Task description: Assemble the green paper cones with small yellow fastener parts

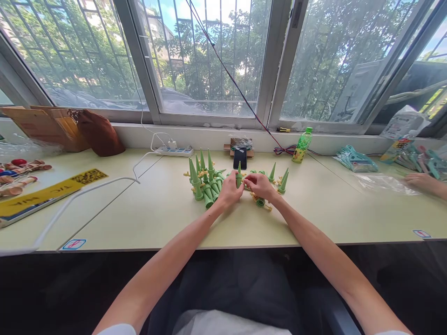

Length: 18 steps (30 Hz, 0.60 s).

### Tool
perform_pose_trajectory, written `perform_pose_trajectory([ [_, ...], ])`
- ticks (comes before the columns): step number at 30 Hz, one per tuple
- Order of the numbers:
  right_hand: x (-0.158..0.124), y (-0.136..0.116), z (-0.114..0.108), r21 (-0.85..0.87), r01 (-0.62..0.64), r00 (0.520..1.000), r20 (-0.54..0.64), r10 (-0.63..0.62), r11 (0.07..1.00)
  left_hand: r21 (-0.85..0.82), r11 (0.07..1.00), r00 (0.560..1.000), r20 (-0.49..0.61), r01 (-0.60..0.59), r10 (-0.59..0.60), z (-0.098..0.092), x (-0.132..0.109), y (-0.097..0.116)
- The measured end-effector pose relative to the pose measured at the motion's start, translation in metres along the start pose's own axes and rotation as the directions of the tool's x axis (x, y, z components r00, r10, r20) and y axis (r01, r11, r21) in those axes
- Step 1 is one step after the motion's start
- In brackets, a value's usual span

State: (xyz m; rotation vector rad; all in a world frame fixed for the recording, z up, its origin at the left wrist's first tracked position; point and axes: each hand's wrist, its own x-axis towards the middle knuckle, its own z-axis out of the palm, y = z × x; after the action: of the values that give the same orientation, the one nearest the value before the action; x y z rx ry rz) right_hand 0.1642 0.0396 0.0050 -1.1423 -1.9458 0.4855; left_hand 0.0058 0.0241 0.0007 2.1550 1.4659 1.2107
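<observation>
My left hand (229, 190) is closed around a green cone-shaped plastic spike (239, 177) that stands upright on the pale table (167, 214). My right hand (260, 186) pinches a small yellowish part right beside that spike; the part itself is too small to name. Left of my hands stands a cluster of several finished green spikes (204, 179). More green spikes (281, 182) and loose yellowish pieces (261, 203) lie to the right and under my right hand.
A black phone (240, 157) leans on a small box behind the spikes. A green drink bottle (302, 145), a power strip (174, 150), a brown pouch (98, 132) and cardboard box line the back. Another person's hand (421, 182) rests at far right near teal clips (354, 159).
</observation>
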Motion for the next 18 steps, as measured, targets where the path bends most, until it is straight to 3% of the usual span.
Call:
perform_pose_trajectory([
  [18, -0.0002, 0.0027, 0.0019, -0.016, -0.049, 0.999, 0.004, 0.049, 0.999, -0.057, 0.998, 0.999, -0.014, -0.031, 0.031, -0.0007, 0.0006, 0.0012],
])
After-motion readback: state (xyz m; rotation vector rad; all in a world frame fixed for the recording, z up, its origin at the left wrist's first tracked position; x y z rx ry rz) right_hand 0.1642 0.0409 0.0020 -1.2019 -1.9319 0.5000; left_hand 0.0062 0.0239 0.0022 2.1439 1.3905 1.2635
